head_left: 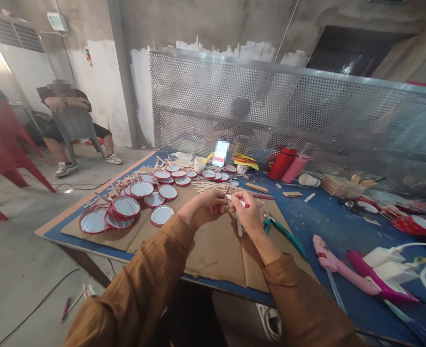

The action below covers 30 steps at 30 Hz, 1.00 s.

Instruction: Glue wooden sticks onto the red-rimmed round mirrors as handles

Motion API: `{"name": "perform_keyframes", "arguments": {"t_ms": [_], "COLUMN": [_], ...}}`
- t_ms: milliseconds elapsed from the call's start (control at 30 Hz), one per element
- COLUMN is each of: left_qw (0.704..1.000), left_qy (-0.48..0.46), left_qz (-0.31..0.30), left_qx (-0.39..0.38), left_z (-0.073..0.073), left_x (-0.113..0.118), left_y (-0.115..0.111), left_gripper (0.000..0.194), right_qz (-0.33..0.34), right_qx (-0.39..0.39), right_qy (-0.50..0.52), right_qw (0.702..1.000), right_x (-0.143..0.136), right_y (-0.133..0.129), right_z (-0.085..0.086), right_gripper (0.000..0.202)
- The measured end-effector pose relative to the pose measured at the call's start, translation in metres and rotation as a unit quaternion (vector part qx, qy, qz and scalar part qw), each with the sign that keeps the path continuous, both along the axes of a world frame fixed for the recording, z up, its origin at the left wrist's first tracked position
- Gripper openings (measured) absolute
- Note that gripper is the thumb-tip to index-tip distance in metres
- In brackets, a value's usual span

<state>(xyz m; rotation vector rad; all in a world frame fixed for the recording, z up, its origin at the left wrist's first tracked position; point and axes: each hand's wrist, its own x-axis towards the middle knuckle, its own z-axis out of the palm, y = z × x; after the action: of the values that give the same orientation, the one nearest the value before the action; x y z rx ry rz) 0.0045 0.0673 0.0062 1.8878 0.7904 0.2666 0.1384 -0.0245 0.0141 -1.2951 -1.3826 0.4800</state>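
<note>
Both of my hands meet above the brown cardboard [213, 255] on the blue table. My left hand [214, 201] is closed in a pinch on a small thin stick [227, 189]. My right hand [246, 207], beside it, has its fingers wrapped round a white marker-like piece with a dark red end [247, 205]. Under the hands a pale wooden stick [239, 225] lies on the cardboard. Several round white discs with red rims [126, 206] are spread and partly stacked to the left. Teal-handled pliers [285, 233] lie right of my right hand.
A pink glue gun [343, 270] and a magenta power strip [386, 284] with white plugs are at the right. Behind stand a lit phone [220, 153], a paper cup [199, 165], red [282, 163] and pink [295, 167] bottles, and a perforated metal screen [198, 96]. A person [71, 103] sits at the far left.
</note>
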Motion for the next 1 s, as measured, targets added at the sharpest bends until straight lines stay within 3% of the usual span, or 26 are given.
{"name": "perform_keyframes", "arguments": {"t_ms": [267,467,733,1000], "left_qw": [1.000,1.000,1.000,1.000], "left_qy": [0.001,-0.007,-0.012,-0.009], "left_qz": [0.015,0.004,0.001,0.003], "left_qx": [-0.009,0.003,-0.008,-0.013], "left_z": [0.0024,0.0030,0.0020,-0.0011], "left_x": [0.0007,-0.0014,-0.0002,0.0009], "left_y": [-0.0019,-0.0032,-0.0018,0.0009], "left_gripper": [0.011,0.013,0.015,0.012], "right_qz": [-0.058,-0.011,0.001,-0.059], "right_qx": [-0.008,0.013,0.007,-0.011], "right_qy": [-0.021,-0.009,-0.008,-0.015], "right_qw": [0.998,1.000,1.000,0.998], "right_x": [0.0023,0.0011,0.0004,0.0025], "right_y": [-0.0024,-0.0009,0.0010,-0.0027], "right_z": [0.0014,0.0002,-0.0031,0.0020], "right_gripper": [0.018,0.019,0.017,0.019]}}
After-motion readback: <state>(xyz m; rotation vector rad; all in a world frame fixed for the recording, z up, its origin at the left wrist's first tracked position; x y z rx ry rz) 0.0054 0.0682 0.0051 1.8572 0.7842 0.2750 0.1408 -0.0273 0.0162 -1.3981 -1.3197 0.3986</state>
